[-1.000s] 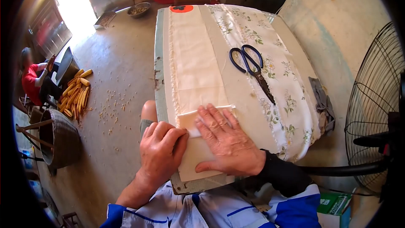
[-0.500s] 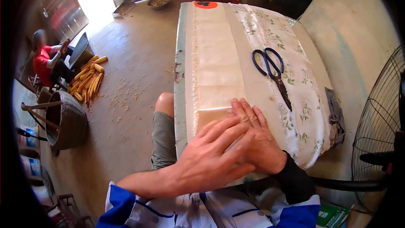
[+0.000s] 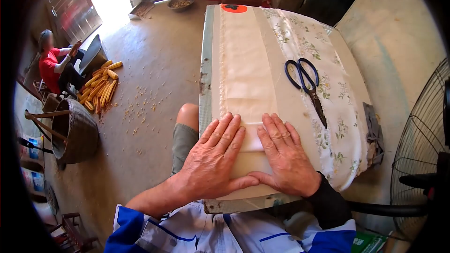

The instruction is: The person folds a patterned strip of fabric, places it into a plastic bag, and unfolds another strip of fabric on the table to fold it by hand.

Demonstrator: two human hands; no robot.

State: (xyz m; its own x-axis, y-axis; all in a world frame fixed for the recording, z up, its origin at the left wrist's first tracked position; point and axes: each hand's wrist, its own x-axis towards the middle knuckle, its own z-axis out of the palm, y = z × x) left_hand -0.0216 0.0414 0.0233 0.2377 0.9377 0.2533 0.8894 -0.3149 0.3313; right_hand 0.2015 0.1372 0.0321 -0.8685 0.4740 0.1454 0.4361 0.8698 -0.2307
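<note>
A long strip of cream cloth runs down the table, its near end folded over. My left hand lies flat on the left side of the folded end, fingers stretched forward. On the right side of the fold rests my right hand, also flat, with the thumb tips meeting. A band of the folded cloth shows between the hands. Dark-handled scissors lie to the right, partly on a white floral cloth. Neither hand holds anything.
The table has a worn left edge. A fan stands at the right. On the left, a person in red sits by corn cobs and a basket. A grey cloth hangs at the table's right edge.
My left hand has moved off my right hand and now lies flat on the left of the cloth. The view has shifted, so the table appears farther right than at first.
</note>
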